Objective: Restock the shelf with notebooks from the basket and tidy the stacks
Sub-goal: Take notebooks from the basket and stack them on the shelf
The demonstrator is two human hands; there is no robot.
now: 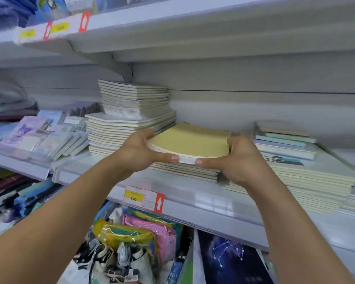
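A bundle of yellow-covered notebooks (190,141) sits on top of a low stack of pale notebooks (184,170) on the middle shelf (193,193). My left hand (140,152) grips the bundle's left side, thumb along its front edge. My right hand (237,158) grips its right side the same way, so both thumbs nearly meet at the front. A tall stack of cream notebooks (131,117) stands just left of the bundle. A wide low stack of notebooks with pastel covers (291,160) lies to the right. No basket is in view.
The shelf above (193,37) overhangs closely. Small wrapped stationery packs (43,138) fill the shelf's left part. A yellow price tag (140,196) hangs on the shelf edge. Below are pink and yellow pouches (139,236) and a dark star-pattern notebook (230,257).
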